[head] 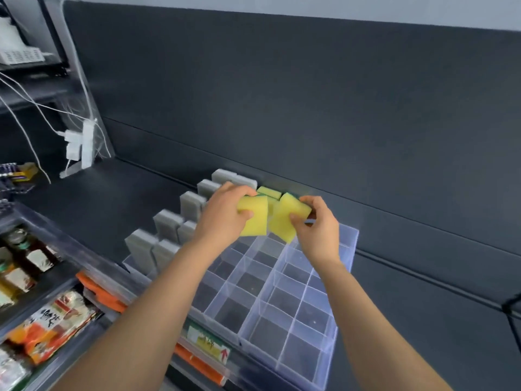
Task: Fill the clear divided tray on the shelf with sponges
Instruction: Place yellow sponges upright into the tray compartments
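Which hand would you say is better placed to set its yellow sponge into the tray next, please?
Probably the right hand: its sponge hangs corner-down over empty back cells of the tray. The left hand's sponge sits higher.

Head view: close, forward-down onto shelf [98,210], tray [296,320].

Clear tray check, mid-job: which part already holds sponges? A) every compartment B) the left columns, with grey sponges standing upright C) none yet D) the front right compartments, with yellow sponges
B: grey sponges stand upright in the left columns of the clear divided tray, while the middle and right compartments toward the front show bare bottoms.
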The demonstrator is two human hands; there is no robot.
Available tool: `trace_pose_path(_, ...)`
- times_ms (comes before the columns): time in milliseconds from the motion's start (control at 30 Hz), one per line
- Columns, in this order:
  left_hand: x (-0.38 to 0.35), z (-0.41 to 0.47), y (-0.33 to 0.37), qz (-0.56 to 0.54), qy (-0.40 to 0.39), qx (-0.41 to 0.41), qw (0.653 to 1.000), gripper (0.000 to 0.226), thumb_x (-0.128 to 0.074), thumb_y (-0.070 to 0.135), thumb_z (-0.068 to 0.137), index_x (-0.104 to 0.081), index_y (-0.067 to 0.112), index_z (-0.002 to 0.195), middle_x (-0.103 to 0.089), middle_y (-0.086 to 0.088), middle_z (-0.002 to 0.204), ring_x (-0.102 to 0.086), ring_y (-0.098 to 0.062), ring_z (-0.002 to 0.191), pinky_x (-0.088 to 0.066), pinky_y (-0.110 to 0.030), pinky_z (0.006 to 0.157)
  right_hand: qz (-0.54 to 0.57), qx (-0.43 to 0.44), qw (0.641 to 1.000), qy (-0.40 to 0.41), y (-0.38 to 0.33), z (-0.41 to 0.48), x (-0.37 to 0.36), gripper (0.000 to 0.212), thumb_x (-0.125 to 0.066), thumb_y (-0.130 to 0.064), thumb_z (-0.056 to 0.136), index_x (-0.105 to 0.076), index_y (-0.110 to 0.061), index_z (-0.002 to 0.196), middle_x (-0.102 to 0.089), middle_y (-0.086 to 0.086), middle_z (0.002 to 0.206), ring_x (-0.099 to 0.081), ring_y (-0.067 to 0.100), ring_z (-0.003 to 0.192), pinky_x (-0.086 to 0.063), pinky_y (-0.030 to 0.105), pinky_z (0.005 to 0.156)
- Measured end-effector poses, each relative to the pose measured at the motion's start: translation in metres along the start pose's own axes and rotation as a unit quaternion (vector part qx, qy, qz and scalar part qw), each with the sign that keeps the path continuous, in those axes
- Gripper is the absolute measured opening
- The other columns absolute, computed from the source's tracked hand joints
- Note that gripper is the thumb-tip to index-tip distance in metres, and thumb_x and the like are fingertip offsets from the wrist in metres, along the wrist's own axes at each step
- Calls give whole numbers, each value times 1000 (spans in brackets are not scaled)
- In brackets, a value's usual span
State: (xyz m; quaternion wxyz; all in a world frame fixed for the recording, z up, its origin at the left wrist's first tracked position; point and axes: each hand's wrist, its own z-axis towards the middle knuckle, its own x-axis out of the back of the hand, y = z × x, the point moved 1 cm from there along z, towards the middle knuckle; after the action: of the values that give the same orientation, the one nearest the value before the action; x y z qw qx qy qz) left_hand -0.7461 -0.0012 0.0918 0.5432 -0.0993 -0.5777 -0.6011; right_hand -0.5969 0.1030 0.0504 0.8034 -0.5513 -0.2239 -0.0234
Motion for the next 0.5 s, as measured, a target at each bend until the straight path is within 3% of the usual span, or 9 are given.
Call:
trace_pose_path(167,-1,25,-19,-11,-36,-35,999,38,-67,13,82,-60,26,117,-51,3,122,-50,-18,110,-41,-31,90,-120,11,993,1,8,9,-29,32,-64,-10,84,-57,-20,114,-60,0,106,-51,17,83,-46,32,75)
trace_pose_path(333,-7,39,-29,-1,-63,-64,996,37,-66,13,82,-59,28,115,-53,7,118,-53,-21,106,-46,-40,86,-193,-18,981,-25,23,9,-43,35,-64,-11,87,-56,-20,119,-55,2,115,-52,17,83,-41,25,74)
trace_pose_path(500,-14,52,-26,75,-75,-129,986,36,-66,16,83,-60,25,117,-55,4,120,-41,-20,117,-35,-31,94,-254,-8,967,-13,34,9,-43,36,-68,-17,85,-60,-19,120,-52,4,115,-53,24,103,-47,30,81)
